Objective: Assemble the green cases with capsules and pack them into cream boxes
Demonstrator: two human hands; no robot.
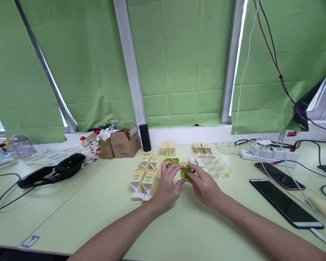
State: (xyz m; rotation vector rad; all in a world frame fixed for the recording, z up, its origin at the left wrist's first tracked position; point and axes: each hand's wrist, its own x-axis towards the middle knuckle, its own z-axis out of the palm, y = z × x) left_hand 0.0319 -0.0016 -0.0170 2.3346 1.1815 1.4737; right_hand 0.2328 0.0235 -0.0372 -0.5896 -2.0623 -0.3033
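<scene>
Between my two hands, above the middle of the table, is a small olive-green square case (185,173) with a hollow inside facing me. My left hand (167,184) pinches its left side with thumb and fingers. From the right, my right hand (206,185) grips the opposite edge, its fingers partly covering the case. Just behind my left hand lie similar green pieces (172,160). Small tan cartons (148,179) with green squares and open flaps stand left of that hand. Beyond my right hand are white blocks (199,162) and several transparent cups (214,168) with yellow centres.
Tan cartons (167,148) and opened ones (203,150) stand farther back. Left are a brown cardboard box (126,143), a black cylinder (145,137) and a black pouch (69,166). Right are a white-framed phone (285,203), a dark phone (279,175), a power strip (268,156) and cables.
</scene>
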